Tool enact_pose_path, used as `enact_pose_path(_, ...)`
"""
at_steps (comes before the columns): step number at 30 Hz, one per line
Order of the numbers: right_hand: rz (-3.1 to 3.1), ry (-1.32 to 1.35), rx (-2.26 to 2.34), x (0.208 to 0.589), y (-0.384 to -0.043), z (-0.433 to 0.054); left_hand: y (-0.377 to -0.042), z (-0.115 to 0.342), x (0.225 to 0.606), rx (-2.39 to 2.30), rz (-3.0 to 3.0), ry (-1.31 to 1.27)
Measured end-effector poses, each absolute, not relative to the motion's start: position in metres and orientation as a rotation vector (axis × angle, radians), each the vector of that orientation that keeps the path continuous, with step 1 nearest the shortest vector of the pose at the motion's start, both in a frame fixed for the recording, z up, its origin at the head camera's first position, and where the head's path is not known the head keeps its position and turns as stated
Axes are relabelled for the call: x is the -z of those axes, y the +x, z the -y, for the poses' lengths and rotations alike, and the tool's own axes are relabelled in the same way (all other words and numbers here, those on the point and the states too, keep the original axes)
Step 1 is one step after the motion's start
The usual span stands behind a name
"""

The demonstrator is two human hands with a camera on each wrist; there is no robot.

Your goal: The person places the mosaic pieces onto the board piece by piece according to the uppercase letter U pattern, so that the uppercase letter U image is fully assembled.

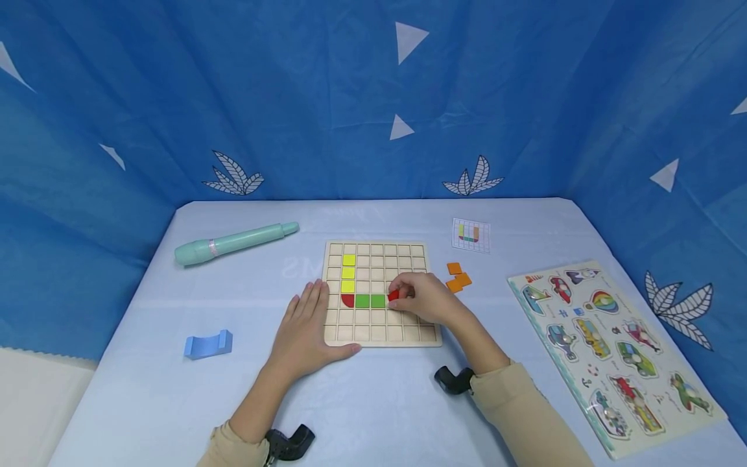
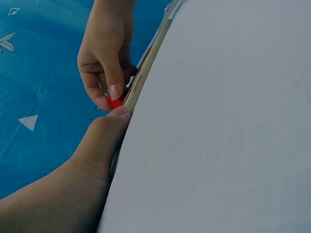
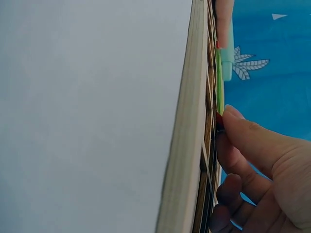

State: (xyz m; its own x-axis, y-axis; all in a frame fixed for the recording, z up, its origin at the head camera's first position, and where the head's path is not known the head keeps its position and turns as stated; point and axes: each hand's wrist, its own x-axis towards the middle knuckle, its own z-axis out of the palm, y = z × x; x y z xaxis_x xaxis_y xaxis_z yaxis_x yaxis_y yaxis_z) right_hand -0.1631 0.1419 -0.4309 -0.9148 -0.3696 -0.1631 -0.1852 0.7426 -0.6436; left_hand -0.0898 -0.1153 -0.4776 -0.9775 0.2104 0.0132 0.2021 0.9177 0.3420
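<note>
A wooden grid board (image 1: 373, 334) lies flat on the table. Three yellow square tiles (image 1: 348, 273) run down one column, with a red rounded tile (image 1: 347, 300) below them and two green tiles (image 1: 370, 301) to its right. My right hand (image 1: 421, 297) pinches another red tile (image 1: 393, 296) between thumb and fingers, at the cell right of the green ones. In the right wrist view this red tile (image 3: 219, 120) shows only partly at the fingertips. My left hand (image 1: 305, 327) rests with straight fingers along the board's left edge, its thumb at the lower edge.
Orange tiles (image 1: 458, 277) lie right of the board, below a small pattern card (image 1: 471, 235). A picture puzzle board (image 1: 613, 363) takes up the right side. On the left are a mint-green flashlight-shaped object (image 1: 236, 243) and a blue curved block (image 1: 208, 344). Blue curtains stand behind.
</note>
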Motion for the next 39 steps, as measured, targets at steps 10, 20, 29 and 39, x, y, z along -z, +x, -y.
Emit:
enact_pose_path(10,-2.647,-0.446,0.94,0.4316,-0.1642,-0.1417,-0.0902,0.115,0.4767,-0.539,-3.054,0.328)
enact_pose_path(20,-2.704,-0.479,0.905,0.4311,-0.1633,-0.141,-0.0898,0.1149,0.4765,-0.542,-3.054,0.328)
enact_pose_path(29,-2.709,-0.511,0.897,0.4299,-0.163,-0.1412,-0.0898,0.115,0.476,-0.542,-3.054,0.326)
enact_pose_path(39,-2.691,-0.548,0.918,0.4279,-0.1625,-0.1414,-0.0896,0.115,0.4756,-0.54,-3.051,0.326)
